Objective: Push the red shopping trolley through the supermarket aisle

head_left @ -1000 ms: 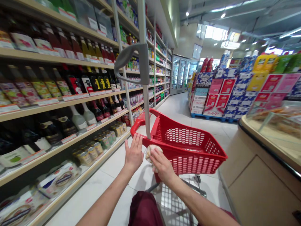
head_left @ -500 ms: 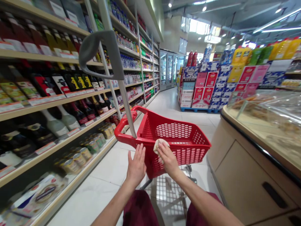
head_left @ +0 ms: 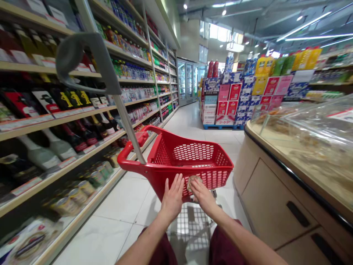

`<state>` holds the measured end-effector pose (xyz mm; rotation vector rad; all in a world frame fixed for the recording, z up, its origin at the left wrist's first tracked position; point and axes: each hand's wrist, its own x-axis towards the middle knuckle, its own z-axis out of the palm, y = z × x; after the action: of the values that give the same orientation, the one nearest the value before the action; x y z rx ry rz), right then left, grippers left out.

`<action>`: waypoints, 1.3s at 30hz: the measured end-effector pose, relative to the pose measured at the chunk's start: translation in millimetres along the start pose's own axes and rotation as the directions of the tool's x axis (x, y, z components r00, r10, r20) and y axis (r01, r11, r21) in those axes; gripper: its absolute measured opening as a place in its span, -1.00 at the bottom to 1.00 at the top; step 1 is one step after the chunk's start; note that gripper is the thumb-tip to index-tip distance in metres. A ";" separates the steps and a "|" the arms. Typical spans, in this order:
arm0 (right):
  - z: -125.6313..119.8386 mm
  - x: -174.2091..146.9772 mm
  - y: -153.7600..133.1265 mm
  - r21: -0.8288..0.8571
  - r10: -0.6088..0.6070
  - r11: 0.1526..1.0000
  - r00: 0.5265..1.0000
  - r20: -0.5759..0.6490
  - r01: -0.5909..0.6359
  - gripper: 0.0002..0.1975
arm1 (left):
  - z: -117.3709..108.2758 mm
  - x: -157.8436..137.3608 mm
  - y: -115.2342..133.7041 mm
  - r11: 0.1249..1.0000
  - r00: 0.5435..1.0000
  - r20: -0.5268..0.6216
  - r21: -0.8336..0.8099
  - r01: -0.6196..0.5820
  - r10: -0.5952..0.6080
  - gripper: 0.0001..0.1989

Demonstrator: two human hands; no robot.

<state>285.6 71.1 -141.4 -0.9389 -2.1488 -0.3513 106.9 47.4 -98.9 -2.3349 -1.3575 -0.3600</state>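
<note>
A red plastic shopping cart (head_left: pixel 157 168) with perforated basket sides stands in front of me, its near side facing my hands. My right hand (head_left: pixel 203 195) presses a crumpled pale cloth (head_left: pixel 190 182) against that near side, below the rim. Part of the cloth is hidden under the fingers. My left hand (head_left: pixel 172 198) is flat with fingers extended, close to or touching the same panel, just left of the cloth; whether it makes contact I cannot tell. A metal pole (head_left: pixel 127 123) with a grey loop handle (head_left: pixel 108 66) rises at the cart's left end.
Shelves (head_left: pixel 68 117) of bottles and cans run along the left. A counter (head_left: pixel 256 173) with clear covers and drawers stands close on the right. Ahead, stacked boxes (head_left: pixel 227 99) with bottles on top sit on a blue pallet, and glass-door coolers (head_left: pixel 189 79) line the back.
My right hand and the cloth have slid from the basket's upper rim down onto its side. The left hand has moved right along the panel. The view has shifted right.
</note>
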 end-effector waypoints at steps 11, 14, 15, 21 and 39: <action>-9.0 -36.2 32.2 0.019 0.107 0.994 0.994 -0.039 -0.106 -0.54 | 1.2 25.2 28.3 0.993 0.992 0.050 -0.023 -0.118 0.119 -0.41; -12.3 -45.7 34.8 0.045 0.131 0.991 0.991 -0.015 -0.130 -0.51 | 2.7 27.9 34.3 0.988 0.987 0.068 -0.049 -0.145 0.148 -0.41; -16.3 -44.2 36.5 0.049 0.146 0.988 0.989 -0.038 -0.144 -0.50 | 3.1 28.8 36.3 0.988 0.986 0.075 -0.057 -0.147 0.151 -0.41; -26.6 -52.3 56.4 0.015 0.196 0.981 0.977 -0.080 -0.195 -0.52 | 6.2 34.8 46.8 0.981 0.981 0.089 -0.099 -0.164 0.173 -0.42; -58.9 -72.7 98.1 -0.044 0.479 0.873 0.871 -0.112 -0.486 -0.54 | 8.6 41.4 50.2 0.979 0.979 0.081 -0.101 -0.178 0.186 -0.39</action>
<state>420.0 71.9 -159.0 -1.4271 -1.7424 -0.2169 171.0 61.1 -100.3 -2.5570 -1.1762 -0.2711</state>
